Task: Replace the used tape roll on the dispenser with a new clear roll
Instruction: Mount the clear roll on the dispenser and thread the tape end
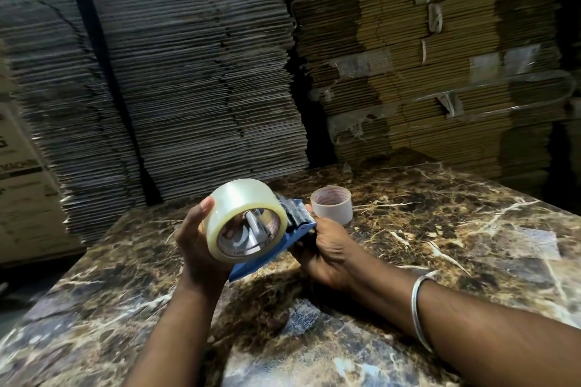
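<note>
My left hand (pixel 196 240) grips a full clear tape roll (pixel 243 214), thumb on its top and fingers under it. The roll sits over the grey hub of a blue tape dispenser (pixel 273 248), which I hold above the table. My right hand (pixel 330 250) grips the dispenser by its handle end, just below the toothed blade (pixel 303 207). An empty cardboard core (pixel 333 204), the used roll, stands upright on the marble-patterned table (pixel 440 229) just behind my right hand.
Tall stacks of flattened cardboard boxes (pixel 195 72) rise close behind the table, grey at the left and brown at the right. A printed carton (pixel 22 185) stands at the far left. A metal bangle (pixel 419 308) circles my right wrist.
</note>
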Action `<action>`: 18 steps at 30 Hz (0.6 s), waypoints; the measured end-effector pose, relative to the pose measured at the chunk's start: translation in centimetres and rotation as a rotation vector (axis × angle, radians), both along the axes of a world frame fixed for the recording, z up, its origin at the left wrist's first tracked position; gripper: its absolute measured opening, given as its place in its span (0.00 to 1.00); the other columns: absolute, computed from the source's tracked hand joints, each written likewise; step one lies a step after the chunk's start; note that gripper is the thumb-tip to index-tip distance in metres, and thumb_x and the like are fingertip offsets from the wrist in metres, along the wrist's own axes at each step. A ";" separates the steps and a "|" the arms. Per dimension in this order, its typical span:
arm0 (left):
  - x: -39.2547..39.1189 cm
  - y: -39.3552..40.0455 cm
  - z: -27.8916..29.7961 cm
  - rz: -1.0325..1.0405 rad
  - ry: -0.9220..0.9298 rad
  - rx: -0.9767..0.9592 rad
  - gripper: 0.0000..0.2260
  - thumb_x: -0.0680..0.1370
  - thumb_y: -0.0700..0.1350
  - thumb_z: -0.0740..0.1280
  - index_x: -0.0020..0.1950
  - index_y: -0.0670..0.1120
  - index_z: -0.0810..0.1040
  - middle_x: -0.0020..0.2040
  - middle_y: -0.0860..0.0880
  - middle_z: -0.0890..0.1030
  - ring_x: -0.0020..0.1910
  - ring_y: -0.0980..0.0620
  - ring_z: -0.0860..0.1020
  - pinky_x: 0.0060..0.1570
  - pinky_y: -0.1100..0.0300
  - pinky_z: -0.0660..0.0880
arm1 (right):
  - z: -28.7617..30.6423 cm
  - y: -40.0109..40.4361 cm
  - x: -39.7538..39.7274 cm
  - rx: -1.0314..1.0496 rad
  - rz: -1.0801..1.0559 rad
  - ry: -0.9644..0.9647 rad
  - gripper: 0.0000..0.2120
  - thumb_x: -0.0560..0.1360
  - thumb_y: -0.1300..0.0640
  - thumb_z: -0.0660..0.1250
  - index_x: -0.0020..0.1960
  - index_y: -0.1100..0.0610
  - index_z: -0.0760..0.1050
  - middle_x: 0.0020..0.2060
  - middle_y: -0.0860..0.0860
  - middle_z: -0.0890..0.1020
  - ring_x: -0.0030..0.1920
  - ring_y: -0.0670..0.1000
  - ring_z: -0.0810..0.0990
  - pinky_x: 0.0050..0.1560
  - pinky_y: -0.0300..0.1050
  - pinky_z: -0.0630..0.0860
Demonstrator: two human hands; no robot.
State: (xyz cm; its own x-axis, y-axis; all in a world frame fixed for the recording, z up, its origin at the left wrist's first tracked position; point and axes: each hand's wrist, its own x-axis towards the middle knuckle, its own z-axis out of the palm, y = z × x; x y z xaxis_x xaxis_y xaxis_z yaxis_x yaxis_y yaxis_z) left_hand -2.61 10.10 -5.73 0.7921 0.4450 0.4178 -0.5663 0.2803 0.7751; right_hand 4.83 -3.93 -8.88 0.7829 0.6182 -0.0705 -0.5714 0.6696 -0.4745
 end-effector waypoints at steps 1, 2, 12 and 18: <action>-0.1 -0.2 0.1 -0.026 -0.005 -0.022 0.25 0.79 0.47 0.51 0.33 0.46 0.84 0.28 0.49 0.83 0.29 0.51 0.81 0.31 0.67 0.77 | 0.0 0.1 0.0 0.020 0.010 -0.007 0.16 0.84 0.61 0.54 0.51 0.67 0.79 0.40 0.62 0.86 0.35 0.57 0.86 0.35 0.51 0.84; -0.2 -0.3 0.2 -0.077 0.000 -0.010 0.28 0.80 0.45 0.47 0.33 0.46 0.85 0.28 0.49 0.83 0.28 0.51 0.81 0.31 0.67 0.76 | 0.1 0.0 -0.1 0.018 0.007 0.007 0.16 0.84 0.61 0.54 0.51 0.67 0.79 0.39 0.62 0.86 0.34 0.57 0.86 0.34 0.51 0.84; -0.2 -1.6 0.9 -0.118 -0.106 -0.040 0.19 0.74 0.52 0.59 0.33 0.45 0.84 0.28 0.48 0.83 0.29 0.51 0.81 0.33 0.66 0.77 | 0.1 0.2 -1.6 -0.129 0.006 -0.198 0.16 0.84 0.60 0.51 0.62 0.61 0.75 0.45 0.53 0.83 0.41 0.50 0.82 0.37 0.41 0.82; -0.1 -0.5 0.6 -0.068 -0.127 -0.087 0.16 0.72 0.50 0.61 0.35 0.43 0.83 0.29 0.47 0.83 0.30 0.49 0.81 0.34 0.65 0.77 | -0.4 -0.7 1.2 -0.520 -0.116 -0.275 0.08 0.83 0.59 0.58 0.52 0.60 0.74 0.39 0.56 0.78 0.32 0.51 0.78 0.30 0.41 0.76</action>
